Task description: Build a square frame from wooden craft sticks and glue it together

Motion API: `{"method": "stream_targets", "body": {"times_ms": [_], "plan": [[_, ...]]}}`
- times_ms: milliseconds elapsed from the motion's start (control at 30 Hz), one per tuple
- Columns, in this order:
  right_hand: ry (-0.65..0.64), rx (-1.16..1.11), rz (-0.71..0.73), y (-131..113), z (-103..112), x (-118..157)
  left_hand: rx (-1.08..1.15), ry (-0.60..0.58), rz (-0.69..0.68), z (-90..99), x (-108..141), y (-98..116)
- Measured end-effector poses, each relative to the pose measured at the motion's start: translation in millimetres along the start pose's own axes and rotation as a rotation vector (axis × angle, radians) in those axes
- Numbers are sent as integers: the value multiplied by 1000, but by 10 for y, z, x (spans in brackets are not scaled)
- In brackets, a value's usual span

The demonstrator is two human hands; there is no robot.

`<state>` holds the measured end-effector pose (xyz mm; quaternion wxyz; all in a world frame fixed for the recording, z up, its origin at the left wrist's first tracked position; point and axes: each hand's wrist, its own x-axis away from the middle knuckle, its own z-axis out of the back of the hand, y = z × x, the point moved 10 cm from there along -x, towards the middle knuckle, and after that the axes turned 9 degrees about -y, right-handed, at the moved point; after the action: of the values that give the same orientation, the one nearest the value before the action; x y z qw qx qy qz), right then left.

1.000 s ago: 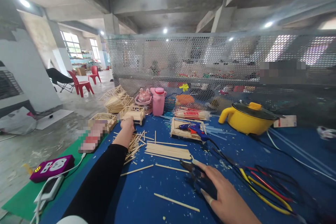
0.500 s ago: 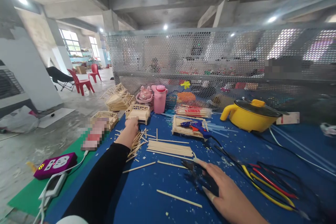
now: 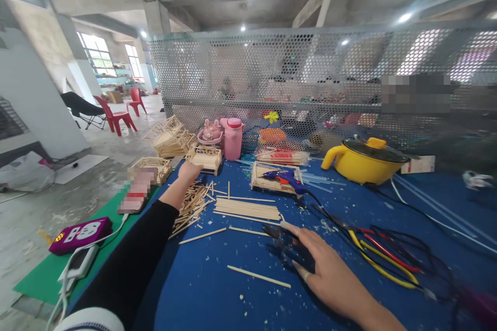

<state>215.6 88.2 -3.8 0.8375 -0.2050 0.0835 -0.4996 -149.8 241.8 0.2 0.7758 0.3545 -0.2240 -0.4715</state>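
My left hand (image 3: 190, 171) reaches forward with its fingers closed at the near edge of a small wooden bed-like frame (image 3: 205, 160) made of thin sticks; the fingertips are partly hidden. Lower right, my right hand (image 3: 330, 271) is loosely around black-handled cutting pliers (image 3: 285, 242), thumb and index apart on either side of the handles. The pliers' jaws point left, toward a single stick (image 3: 248, 230). Just beyond them lies a neat row of sticks (image 3: 246, 208). A loose pile of sticks (image 3: 193, 201) lies beside my left wrist.
A blue glue gun (image 3: 285, 178) rests on another stick frame (image 3: 258, 182). A yellow pot (image 3: 367, 163), pink jug (image 3: 233, 139) and stacked frames (image 3: 171, 137) stand at the back. Yellow-handled pliers (image 3: 382, 264) and cables lie right. A phone (image 3: 137, 191) is left.
The whole view has shifted slightly up and left. My left hand stays at the bed-like frame. The pliers by my right hand were blurred and now show more sharply.
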Motion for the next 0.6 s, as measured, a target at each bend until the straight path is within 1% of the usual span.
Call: {"method": "stream_targets", "body": {"times_ms": [67, 100, 200, 267, 333, 367, 400, 467, 533, 600], "plan": [[1, -10, 11, -15, -2, 3, -126, -62, -34, -30, 96, 107], [-1, -13, 18, -29, -4, 2, -179, -106, -71, -109, 159, 187], [-5, -18, 44, -81, -8, -3, -302, -226, -157, -489, 367, 411], [6, -11, 56, -109, 3, -6, -366, -272, -175, -735, 470, 507], [23, 3, 55, -113, 20, -6, -412, -306, -176, -901, 519, 565], [29, 11, 50, -106, 26, -6, -430, -318, -175, -939, 525, 589], [34, 16, 43, -94, 32, -6, -443, -325, -175, -941, 522, 613], [40, 14, 36, -71, 41, -3, -461, -328, -182, -840, 501, 664], [45, 2, 41, -61, 48, 0, -470, -325, -201, -623, 490, 699], [51, -3, 47, -61, 53, 3, -475, -322, -240, -356, 516, 689]]}}
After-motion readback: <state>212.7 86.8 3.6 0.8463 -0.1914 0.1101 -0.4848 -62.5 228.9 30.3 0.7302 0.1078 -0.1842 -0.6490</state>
